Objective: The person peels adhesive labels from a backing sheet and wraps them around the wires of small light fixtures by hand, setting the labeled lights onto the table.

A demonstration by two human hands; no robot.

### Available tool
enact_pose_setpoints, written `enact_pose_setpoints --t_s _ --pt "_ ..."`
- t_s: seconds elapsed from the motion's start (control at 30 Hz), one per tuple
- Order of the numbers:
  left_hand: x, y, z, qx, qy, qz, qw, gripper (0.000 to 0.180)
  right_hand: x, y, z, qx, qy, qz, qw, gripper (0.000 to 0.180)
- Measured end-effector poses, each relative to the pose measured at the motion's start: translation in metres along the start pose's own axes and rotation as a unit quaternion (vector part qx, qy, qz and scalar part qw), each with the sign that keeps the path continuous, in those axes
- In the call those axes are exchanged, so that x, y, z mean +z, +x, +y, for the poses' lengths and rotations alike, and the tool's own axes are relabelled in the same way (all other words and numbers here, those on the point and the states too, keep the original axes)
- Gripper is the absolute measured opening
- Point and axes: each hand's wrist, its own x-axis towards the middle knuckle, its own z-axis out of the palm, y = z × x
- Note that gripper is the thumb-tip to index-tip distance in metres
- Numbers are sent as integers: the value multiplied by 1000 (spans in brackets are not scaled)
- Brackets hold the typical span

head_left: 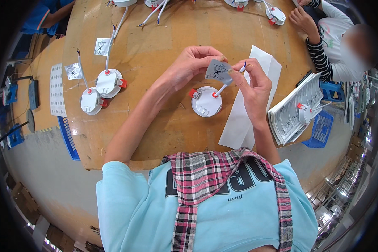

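Observation:
My left hand (192,64) pinches a small silvery label (218,70) at its upper left corner. My right hand (253,84) grips the label's right edge together with the thin white cable (221,89) of a round white lamp fitting (206,101). The fitting lies face down on the brown table (164,46) just below both hands, with red clips on its side. The cable rises from the fitting's middle up to my right fingers.
Two more white fittings (101,90) with labelled cables lie at the left. A white paper strip (248,109) lies under my right hand, a stack of label sheets (296,110) to the right. Another person's hand (303,19) rests at the far right. Blue crates (68,138) stand beside the table.

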Motion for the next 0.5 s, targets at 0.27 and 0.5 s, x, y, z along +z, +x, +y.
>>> enact_pose_setpoints --t_s 0.27,0.5 --pt "-3 -1 4 47 132 37 990 21 0 1 -5 65 91 -7 994 9" --pt "-4 -8 12 9 123 2 992 21 -7 2 -2 76 102 -21 992 8"
